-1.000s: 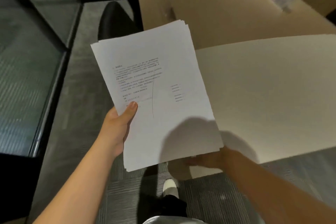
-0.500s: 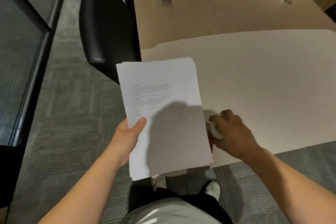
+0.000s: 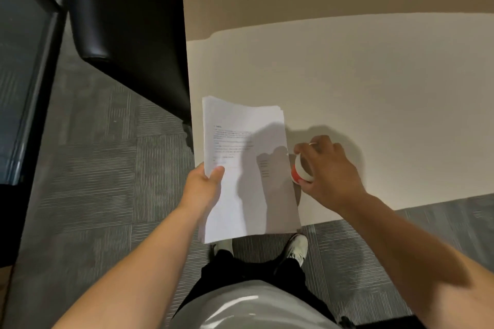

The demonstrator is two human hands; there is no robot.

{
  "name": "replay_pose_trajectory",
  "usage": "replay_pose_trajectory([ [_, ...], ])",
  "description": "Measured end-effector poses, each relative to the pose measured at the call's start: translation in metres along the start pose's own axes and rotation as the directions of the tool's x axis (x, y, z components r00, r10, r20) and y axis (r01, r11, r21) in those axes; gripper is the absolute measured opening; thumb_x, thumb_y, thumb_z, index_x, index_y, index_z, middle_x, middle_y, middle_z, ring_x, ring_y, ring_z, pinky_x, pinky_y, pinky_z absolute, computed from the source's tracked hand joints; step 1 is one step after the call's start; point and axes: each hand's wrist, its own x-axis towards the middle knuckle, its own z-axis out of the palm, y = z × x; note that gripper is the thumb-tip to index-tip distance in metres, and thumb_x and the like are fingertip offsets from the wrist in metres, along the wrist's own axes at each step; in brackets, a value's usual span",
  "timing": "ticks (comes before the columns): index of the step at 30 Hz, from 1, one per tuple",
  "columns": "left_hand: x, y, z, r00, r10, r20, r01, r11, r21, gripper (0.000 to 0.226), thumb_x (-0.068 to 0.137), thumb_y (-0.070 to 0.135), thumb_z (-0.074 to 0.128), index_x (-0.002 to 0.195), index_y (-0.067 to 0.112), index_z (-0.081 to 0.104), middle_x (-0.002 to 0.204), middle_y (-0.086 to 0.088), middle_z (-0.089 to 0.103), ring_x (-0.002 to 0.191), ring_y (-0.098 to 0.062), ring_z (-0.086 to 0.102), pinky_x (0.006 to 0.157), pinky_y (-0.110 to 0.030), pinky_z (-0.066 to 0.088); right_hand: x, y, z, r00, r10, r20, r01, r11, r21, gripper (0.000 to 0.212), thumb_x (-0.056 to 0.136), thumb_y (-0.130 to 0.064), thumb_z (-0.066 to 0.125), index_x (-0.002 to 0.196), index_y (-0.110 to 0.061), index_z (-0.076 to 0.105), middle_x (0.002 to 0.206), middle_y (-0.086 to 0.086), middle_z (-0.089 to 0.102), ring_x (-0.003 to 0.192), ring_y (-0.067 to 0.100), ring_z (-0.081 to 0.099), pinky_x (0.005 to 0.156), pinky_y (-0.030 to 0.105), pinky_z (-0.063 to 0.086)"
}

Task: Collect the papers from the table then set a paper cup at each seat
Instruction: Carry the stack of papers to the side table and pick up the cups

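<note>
My left hand grips a stack of white printed papers by its left edge, thumb on top. The stack hangs over the near left corner of the pale table. Just right of the stack, my right hand is closed around a white paper cup with a red band, held low over the tabletop near the table's front edge. Whether the cup touches the table is hidden by my hand.
A black chair stands at the table's left side, close to the papers. Grey carpet covers the floor, with a dark glass partition frame at the left. My legs and shoes are below the table's front edge.
My view has tilted down and closer to the table corner. The papers dropped lower and nearer the table. My right hand came out from under the stack and now holds a cup on the tabletop.
</note>
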Motion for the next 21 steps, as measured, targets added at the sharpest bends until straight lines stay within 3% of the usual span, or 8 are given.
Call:
replay_pose_trajectory([
  [4, 0.005, 0.008, -0.002, 0.998, 0.018, -0.064, -0.014, 0.998, 0.068, 0.030, 0.101, 0.020, 0.053, 0.129, 0.018, 0.062, 0.101, 0.010, 0.068, 0.090, -0.013, 0.065, 0.069, -0.022, 0.049, 0.006, 0.006, -0.003, 0.999, -0.047, 0.008, 0.048, 0.998, -0.052, 0.068, 0.071, -0.035, 0.081, 0.129, -0.033, 0.045, 0.134, 0.008, 0.042, 0.113, 0.032, 0.049, 0.072, 0.038, 0.056],
  [10, 0.007, 0.012, 0.002, 0.991, 0.044, -0.126, -0.020, 0.982, 0.190, 0.037, 0.099, 0.021, 0.057, 0.135, 0.014, 0.055, 0.126, -0.004, 0.066, 0.112, -0.024, 0.061, 0.090, -0.035, 0.047, 0.007, 0.018, -0.009, 0.999, -0.052, 0.013, 0.052, 0.998, -0.041, 0.069, 0.071, -0.034, 0.081, 0.128, -0.034, 0.043, 0.133, 0.009, 0.042, 0.110, 0.032, 0.050, 0.071, 0.038, 0.057],
  [21, 0.010, 0.012, 0.015, 0.978, 0.052, -0.201, 0.001, 0.967, 0.253, 0.055, 0.091, 0.028, 0.070, 0.132, 0.007, 0.041, 0.132, -0.011, 0.060, 0.100, -0.019, 0.055, 0.083, -0.034, 0.047, 0.004, 0.017, -0.001, 0.996, -0.089, -0.001, 0.088, 0.994, -0.072, 0.069, 0.065, -0.028, 0.084, 0.125, -0.026, 0.049, 0.126, 0.013, 0.048, 0.100, 0.035, 0.053, 0.065, 0.039, 0.055],
])
